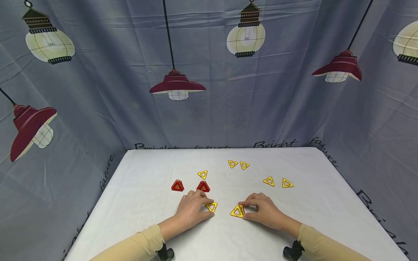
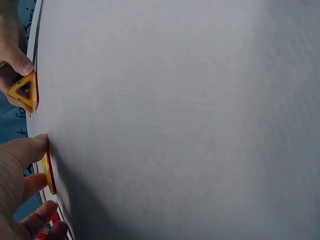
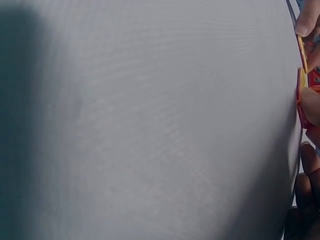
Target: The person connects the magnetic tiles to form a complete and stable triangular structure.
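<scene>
Head view wide from above; wrist views close over the white worktop (image 1: 326,210).
The head view faces forward and down, the lamp-print curtain (image 1: 209,119) filling its upper half. Both wrist views face the worktop's surface; all three share the left hand (image 1: 193,208) and right hand (image 1: 265,212), cut by the left wrist frame's left edge and the right wrist frame's right edge.

Place: curtained booth | lamp-print fabric walls (image 1: 209,123) | enclosed white tabletop (image 1: 225,239)
</scene>
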A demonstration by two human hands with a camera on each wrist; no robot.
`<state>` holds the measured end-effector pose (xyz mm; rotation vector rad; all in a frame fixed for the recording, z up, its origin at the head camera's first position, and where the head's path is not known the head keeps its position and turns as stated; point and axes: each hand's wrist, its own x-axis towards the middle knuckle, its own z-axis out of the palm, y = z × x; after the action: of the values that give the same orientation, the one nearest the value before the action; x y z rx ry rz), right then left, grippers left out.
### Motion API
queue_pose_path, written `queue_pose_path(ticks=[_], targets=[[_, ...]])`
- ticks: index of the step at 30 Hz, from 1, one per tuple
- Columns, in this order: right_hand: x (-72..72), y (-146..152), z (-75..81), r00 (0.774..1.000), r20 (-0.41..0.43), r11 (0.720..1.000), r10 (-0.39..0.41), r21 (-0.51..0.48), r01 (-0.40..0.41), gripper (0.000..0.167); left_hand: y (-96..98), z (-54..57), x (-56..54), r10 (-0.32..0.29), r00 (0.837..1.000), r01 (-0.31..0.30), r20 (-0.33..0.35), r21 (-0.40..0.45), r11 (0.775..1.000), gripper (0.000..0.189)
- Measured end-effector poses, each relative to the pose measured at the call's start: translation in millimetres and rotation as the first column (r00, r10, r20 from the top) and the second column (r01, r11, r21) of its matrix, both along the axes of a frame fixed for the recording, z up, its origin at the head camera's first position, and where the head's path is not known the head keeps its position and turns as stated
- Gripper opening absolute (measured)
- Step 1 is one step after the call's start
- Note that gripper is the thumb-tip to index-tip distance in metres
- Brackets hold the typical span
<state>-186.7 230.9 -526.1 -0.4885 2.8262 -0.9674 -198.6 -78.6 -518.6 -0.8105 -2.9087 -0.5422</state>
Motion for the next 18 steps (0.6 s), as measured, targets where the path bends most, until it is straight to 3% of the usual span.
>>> queue_pose_path(ticks=[9,18], targets=[[-0.2,0.8,-1.0,1.000,-0.001,1.000,0.001,0.001,-0.001,0.043,1.8,-0.2,-0.2,0.002,1.000,-0.002,-0.009,0.017,1.000,0.037],[-0.5,0.0,-1.5,1.000,-0.005,1.000,-0.004,0.001,0.004,0.042,1.5,-0.2,-0.1,-0.042,0.998,0.042,-0.047,-0.002,0.999,0.036]])
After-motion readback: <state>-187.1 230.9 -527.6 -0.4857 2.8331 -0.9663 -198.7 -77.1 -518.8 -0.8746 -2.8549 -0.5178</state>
